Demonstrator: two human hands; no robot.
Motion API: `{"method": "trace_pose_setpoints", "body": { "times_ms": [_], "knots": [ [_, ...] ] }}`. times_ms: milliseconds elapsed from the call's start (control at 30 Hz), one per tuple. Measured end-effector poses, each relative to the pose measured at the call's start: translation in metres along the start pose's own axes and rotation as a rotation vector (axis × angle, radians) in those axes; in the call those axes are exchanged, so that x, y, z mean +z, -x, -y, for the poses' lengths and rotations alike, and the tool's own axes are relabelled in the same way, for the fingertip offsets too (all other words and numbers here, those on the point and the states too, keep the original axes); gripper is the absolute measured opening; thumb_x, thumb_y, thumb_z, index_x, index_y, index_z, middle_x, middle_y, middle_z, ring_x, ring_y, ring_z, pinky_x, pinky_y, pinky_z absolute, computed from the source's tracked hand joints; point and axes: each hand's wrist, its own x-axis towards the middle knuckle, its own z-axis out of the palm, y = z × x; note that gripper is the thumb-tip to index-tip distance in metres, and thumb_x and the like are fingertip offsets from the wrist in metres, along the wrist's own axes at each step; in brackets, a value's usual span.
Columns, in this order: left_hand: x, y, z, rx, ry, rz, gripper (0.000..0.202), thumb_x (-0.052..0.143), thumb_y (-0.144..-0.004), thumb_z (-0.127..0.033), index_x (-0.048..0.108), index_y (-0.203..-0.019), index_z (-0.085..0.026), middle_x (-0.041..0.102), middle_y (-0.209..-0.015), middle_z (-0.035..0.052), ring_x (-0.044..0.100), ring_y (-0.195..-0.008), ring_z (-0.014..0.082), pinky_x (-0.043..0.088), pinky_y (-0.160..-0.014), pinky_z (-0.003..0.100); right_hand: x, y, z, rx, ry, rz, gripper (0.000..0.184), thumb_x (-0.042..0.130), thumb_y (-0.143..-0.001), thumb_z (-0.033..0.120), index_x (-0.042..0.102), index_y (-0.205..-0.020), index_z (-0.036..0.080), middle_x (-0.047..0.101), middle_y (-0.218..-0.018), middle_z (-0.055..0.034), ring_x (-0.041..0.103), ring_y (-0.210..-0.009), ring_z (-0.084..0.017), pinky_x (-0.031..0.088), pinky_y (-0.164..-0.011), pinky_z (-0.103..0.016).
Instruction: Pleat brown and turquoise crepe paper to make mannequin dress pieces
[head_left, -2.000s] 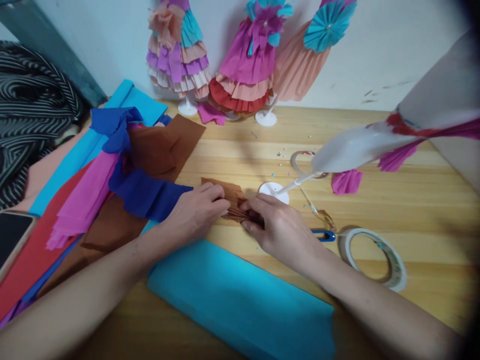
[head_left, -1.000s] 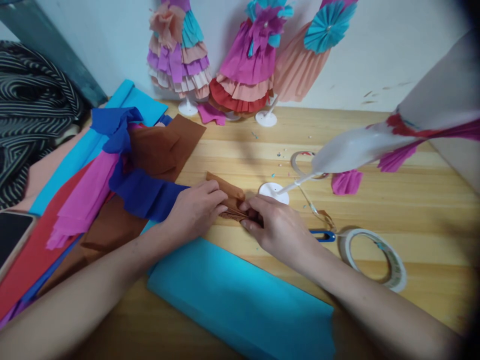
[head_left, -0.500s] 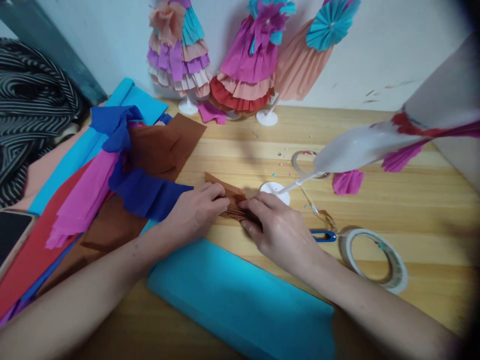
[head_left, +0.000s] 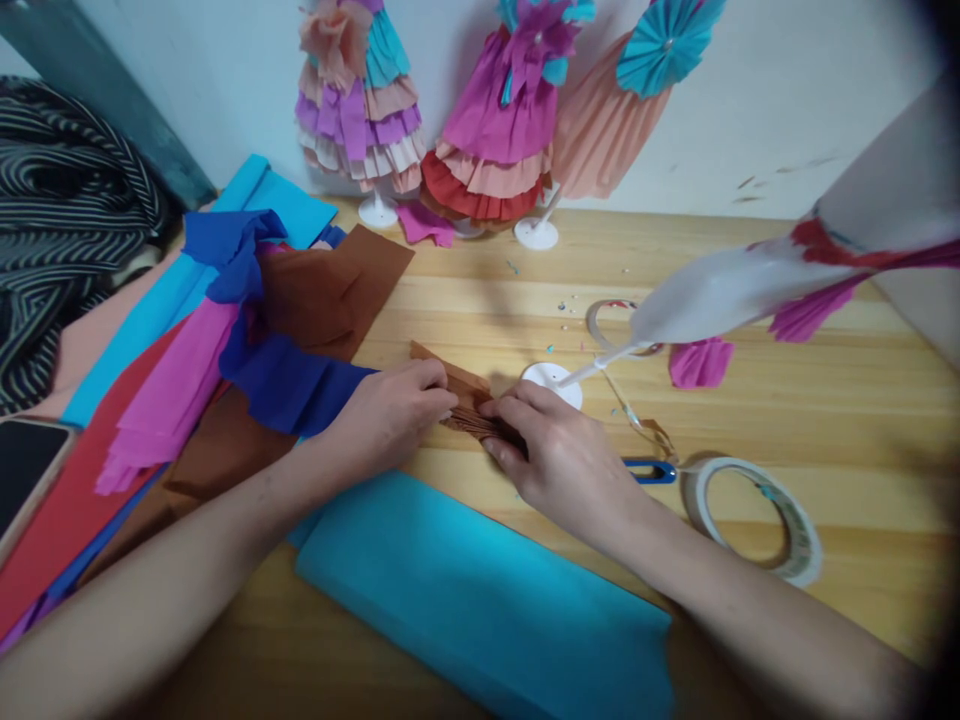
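Head view: turq. paper point(head_left: 487, 590) on table point(head_left: 465, 290), near side of hands; tape roll point(head_left: 804, 540) R, by R forearm; paper pile point(head_left: 330, 290) L. White stand base point(head_left: 551, 376) close beyond R hand point(head_left: 559, 440), part. hidden by it. L hand point(head_left: 397, 415) & R hand palm-down, fingers curled nearly closed, pinching pleated brown strip point(head_left: 476, 422) betw. them.
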Motion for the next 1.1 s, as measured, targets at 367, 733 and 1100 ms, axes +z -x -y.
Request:
{"method": "trace_pose_setpoints", "body": {
  "times_ms": [367,733,1100],
  "knots": [
    [0.0007,0.0015,-0.0025,0.026,-0.106,0.011,0.025,0.04,-0.094,-0.02,0.065,-0.087,-0.017,0.059,-0.087,0.0031,0.052,-0.074,0.0141,0.035,-0.058,0.025,0.0052,0.0021,-0.0025,-0.089,0.04,-0.099,0.017,0.053,-0.085,0.015,0.064,-0.098,0.013,0.064,-0.092,-0.0109,0.063,-0.082,-0.025,0.052,-0.065,-0.035],
    [0.0,0.0025,-0.0035,0.044,-0.139,0.014,0.028,0.039,-0.089,-0.012,0.065,-0.09,-0.02,0.058,-0.083,0.002,0.052,-0.072,0.0144,0.034,-0.056,0.025,0.0059,0.0043,-0.002,-0.158,-0.067,-0.135,0.017,0.047,-0.088,0.013,0.064,-0.087,0.016,0.06,-0.089,-0.009,0.059,-0.075,-0.019,0.049,-0.061,-0.029],
    [0.0011,0.0036,-0.002,0.062,-0.14,0.03,0.029,0.038,-0.086,-0.009,0.065,-0.093,-0.019,0.056,-0.085,0.0027,0.05,-0.074,0.0147,0.033,-0.055,0.025,0.0059,0.0043,-0.0057,-0.203,-0.166,-0.124,0.018,0.052,-0.088,0.016,0.07,-0.084,0.016,0.062,-0.089,-0.0102,0.061,-0.084,-0.022,0.052,-0.07,-0.034]
  ]
}}
